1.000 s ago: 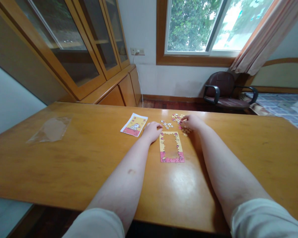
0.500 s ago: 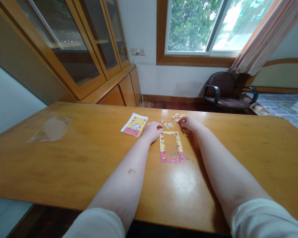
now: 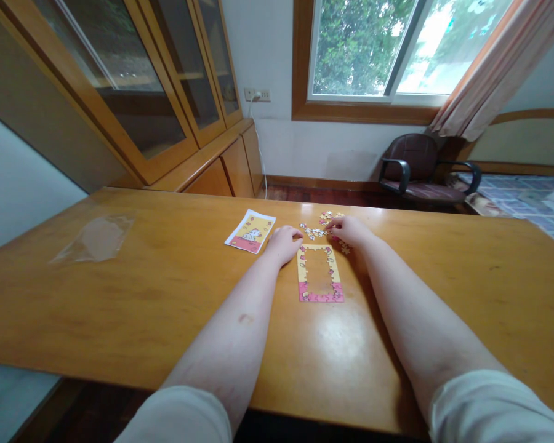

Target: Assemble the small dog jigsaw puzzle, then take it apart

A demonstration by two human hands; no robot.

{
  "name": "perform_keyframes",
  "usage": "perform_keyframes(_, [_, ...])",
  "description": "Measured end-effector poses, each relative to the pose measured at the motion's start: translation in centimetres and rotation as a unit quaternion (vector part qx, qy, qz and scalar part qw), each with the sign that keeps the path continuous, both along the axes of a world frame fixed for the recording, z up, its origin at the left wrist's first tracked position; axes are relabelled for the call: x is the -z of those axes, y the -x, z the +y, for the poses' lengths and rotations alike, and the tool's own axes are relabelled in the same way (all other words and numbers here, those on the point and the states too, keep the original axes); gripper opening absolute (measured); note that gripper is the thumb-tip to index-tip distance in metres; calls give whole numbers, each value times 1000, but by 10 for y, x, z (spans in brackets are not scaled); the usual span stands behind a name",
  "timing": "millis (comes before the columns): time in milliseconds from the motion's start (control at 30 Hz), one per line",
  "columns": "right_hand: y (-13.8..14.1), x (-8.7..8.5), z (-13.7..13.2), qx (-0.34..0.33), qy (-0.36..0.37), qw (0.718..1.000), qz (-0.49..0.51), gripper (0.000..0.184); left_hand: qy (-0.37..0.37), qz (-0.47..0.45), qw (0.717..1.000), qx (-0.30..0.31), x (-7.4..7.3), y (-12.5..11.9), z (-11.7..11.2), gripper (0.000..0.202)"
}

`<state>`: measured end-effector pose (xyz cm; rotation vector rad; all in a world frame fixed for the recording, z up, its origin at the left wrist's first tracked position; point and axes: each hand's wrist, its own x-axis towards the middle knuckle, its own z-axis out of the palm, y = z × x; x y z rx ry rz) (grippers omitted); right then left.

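A jigsaw puzzle border (image 3: 321,298), yellow above and pink below, lies joined on the table with its middle unfilled. My left hand (image 3: 284,244) rests at its upper left corner, fingers curved, a small gap between thumb and forefinger and nothing seen between them. Beyond the border, my right hand (image 3: 351,231) is closed in a pinch at the edge of a small heap of pale loose puzzle pieces (image 3: 313,232); the piece at its fingertips is mostly hidden. More loose pieces (image 3: 331,217) lie behind that hand, and others (image 3: 345,248) partly under it.
Left of my left hand lies a picture card (image 3: 250,232) with a white animal on yellow and pink. A clear plastic bag (image 3: 99,239) is flat on the table's (image 3: 166,295) left part. Past the far edge stand a cabinet (image 3: 212,175) and an armchair (image 3: 413,160).
My right hand has shifted slightly left, from the coloured pieces to the edge of the pale heap. My left hand has stayed by the border's corner.
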<state>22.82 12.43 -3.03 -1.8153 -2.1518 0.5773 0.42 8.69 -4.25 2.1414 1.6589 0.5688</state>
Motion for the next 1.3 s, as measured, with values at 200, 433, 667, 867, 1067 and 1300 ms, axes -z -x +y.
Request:
perform_keyframes(200, [4,0,1,-19,-13,1000,-17,32,-6,0,1000,2,1,0,1,26])
perform_keyframes(433, [-4,-2,5,31,-2,994,-103,30,-3,-6,1000,0,-1,1,0,25])
perform_keyframes(667, [11,-2,-2,-70,-9,996,-48,34,-5,-3,1000,1,1,1,0,26])
perform_keyframes(867, [-3,2,6,-18,-36,992,-117,38,-5,-3,1000,2,2,1,1,25])
perform_keyframes(1067, [-17,-3,9,13,-35,993,-116,36,-8,2,1000,5,3,1,2,26])
perform_keyframes(1300, [-1,-1,3,-25,-56,988,-144,36,-8,3,1000,5,1,1,1,26])
